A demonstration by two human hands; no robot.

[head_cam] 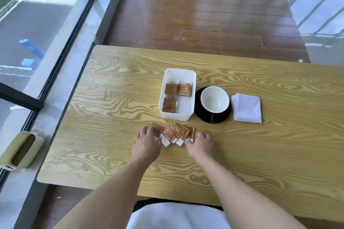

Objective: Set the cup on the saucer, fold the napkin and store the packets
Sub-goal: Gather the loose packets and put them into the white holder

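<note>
Packets [174,133] fanned sideways between left hand [147,143] and right hand [202,143], fingers touching their ends, grip unclear; box [192,78] straight beyond

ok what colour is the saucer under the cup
Black, under the white cup; the saucer shows best in the head view.

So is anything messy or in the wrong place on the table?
Only the packets in front of the white box: they lie fanned in an untidy overlapping row on the table, between the left hand and right hand. Others are already in the box. The cup sits on its saucer, the napkin folded.
</note>
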